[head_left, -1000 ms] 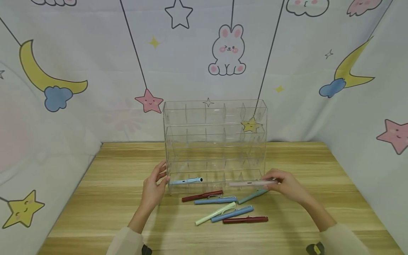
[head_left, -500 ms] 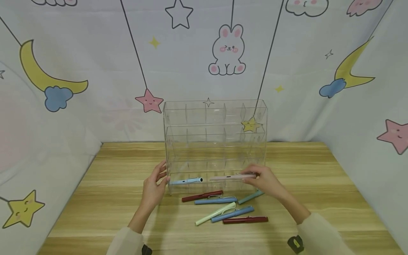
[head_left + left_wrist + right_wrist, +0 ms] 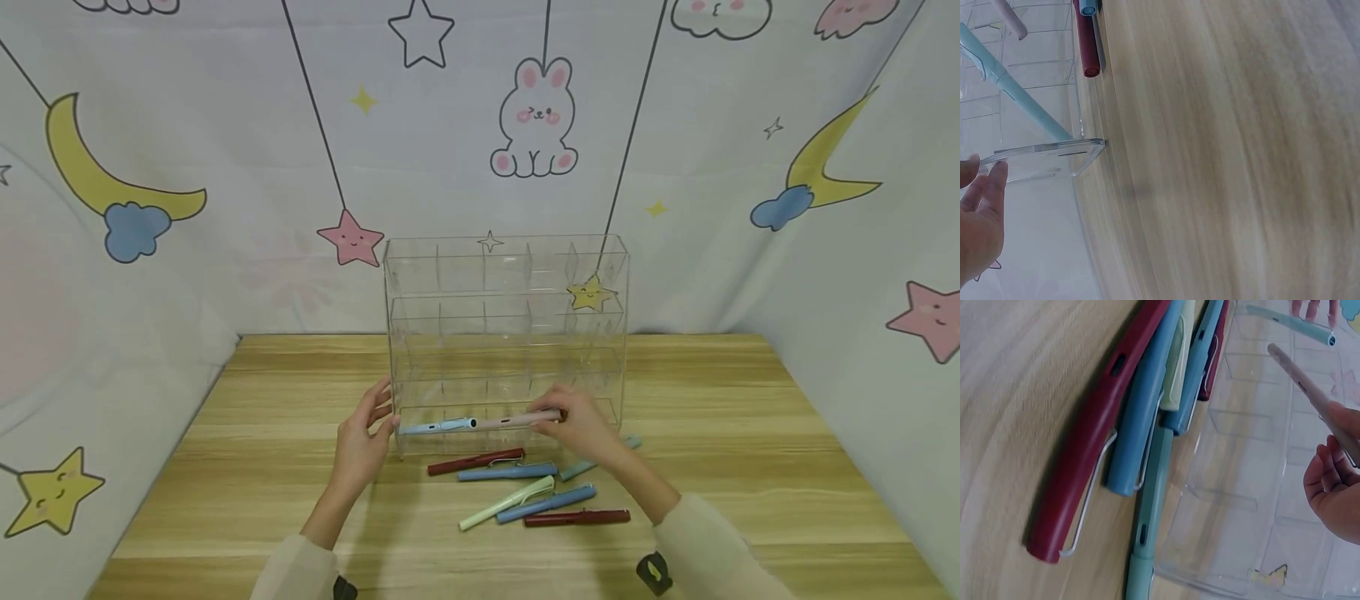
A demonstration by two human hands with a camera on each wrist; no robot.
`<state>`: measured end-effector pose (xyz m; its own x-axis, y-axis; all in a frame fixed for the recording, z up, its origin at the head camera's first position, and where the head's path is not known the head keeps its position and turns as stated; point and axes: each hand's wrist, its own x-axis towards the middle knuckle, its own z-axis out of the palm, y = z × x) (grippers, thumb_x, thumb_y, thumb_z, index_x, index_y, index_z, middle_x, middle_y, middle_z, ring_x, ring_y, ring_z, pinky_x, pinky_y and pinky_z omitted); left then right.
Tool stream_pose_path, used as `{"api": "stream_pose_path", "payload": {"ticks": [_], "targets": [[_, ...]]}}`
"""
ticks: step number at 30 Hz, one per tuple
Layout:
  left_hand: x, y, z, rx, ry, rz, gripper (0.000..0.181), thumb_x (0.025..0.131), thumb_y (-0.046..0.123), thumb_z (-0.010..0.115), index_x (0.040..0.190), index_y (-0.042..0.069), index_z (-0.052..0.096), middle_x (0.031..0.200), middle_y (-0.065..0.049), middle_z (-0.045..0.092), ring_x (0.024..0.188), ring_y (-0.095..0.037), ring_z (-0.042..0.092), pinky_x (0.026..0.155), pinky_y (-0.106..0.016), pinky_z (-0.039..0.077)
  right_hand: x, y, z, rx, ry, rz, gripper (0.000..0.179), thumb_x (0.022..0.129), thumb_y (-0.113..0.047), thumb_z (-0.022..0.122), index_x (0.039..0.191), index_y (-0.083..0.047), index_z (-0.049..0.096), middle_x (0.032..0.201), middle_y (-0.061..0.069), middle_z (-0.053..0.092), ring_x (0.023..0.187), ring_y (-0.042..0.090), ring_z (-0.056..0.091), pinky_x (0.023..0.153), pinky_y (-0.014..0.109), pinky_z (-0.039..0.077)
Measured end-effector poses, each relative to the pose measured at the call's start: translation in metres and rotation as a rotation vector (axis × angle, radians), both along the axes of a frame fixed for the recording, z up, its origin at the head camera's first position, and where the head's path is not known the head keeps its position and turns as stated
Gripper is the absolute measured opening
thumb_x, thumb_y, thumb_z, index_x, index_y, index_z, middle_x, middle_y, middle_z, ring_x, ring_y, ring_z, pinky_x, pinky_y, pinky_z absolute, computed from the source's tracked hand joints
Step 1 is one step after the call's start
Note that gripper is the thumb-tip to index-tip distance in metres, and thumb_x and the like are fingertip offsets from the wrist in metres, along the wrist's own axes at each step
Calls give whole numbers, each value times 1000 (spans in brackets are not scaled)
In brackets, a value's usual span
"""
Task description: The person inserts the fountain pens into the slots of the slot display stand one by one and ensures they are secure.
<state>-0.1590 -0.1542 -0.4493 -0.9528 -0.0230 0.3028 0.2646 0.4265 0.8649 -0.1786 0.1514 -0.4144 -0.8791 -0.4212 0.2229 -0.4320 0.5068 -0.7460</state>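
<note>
A clear acrylic organizer [image 3: 507, 317] with tiers of small compartments stands on the table. My left hand [image 3: 362, 442] grips its left side panel, thumb and fingers on either side of the edge. A light blue pen [image 3: 431, 427] lies across the lowest tier at the left, also in the left wrist view. In my right hand [image 3: 581, 425] a pale pink pen [image 3: 504, 422] is pinched near its cap end. It is held roughly level before the lowest tier, its free tip close to the blue pen's end. In the right wrist view the pink pen [image 3: 1300, 381] points toward the light blue one [image 3: 1300, 326].
In front of the organizer lie several loose pens: dark red [image 3: 476, 462], blue [image 3: 506, 472], pale green [image 3: 507, 503], another blue [image 3: 546, 503], another dark red [image 3: 577, 518] and a teal one [image 3: 577, 470] partly behind my right wrist. A patterned curtain [image 3: 450, 167] surrounds the wooden table [image 3: 247, 467].
My right hand has carried the pink pen leftward along the organizer's lowest tier, toward the light blue pen. The left hand and the loose pens have stayed put.
</note>
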Motion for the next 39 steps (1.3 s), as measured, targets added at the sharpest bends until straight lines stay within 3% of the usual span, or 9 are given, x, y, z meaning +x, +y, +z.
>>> {"api": "stream_pose_path", "payload": {"ticks": [5,13,23,32,39], "targets": [[0,0,0,-2,-2,2,57,83,-13,58,134,4,41,120,-27,53,103,-40,56,78,-47,51,2,-12,-7,9,23,-37,16,76,-3,73,91,-6,70,82,-1,57,63,10,44,50,20,41],[0,0,0,2,-6,7,56,83,-12,58,134,4,41,120,-26,53,104,-40,56,78,-47,51,2,-26,-16,-69,-25,-19,17,78,-1,70,94,-2,68,87,2,59,68,10,47,55,20,46],[1,1,2,-2,-30,-1,57,84,-11,57,135,5,40,122,-27,51,106,-40,54,80,-48,50,2,-38,-20,-74,-1,-27,17,78,0,70,95,0,67,86,2,60,70,12,49,55,20,47],[0,1,0,3,-9,9,57,83,-13,57,134,4,41,120,-26,52,104,-40,55,78,-47,51,3,-31,-20,-121,-23,-6,25,80,-8,70,103,3,64,90,5,61,73,14,53,60,24,50],[1,2,1,6,-23,6,56,84,-11,57,135,6,41,121,-26,52,105,-40,55,79,-48,51,5,-20,-15,-105,-43,-72,21,84,-16,67,97,-1,64,84,2,61,72,14,54,62,24,49]]}}
